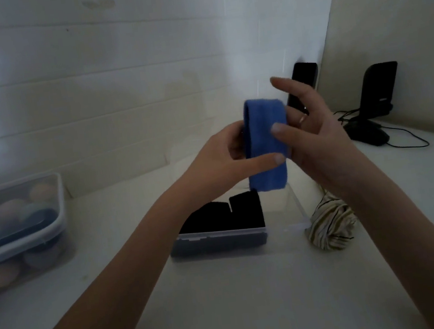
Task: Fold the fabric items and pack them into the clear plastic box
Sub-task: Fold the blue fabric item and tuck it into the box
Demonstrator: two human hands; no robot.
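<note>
Holding fuzzy blue fabric band [267, 143] | both hands [226, 157] | over clear plastic box [291, 227]

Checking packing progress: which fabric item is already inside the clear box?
The black fabric, lying in the clear box. The blue fabric is held above it in both hands; the striped fabric sits outside, right of the box.

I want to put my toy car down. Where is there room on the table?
Bare table lies in front of the clear box, between the arms. Also between it and the ball tub. Crowded right: striped cloth, cables.
</note>
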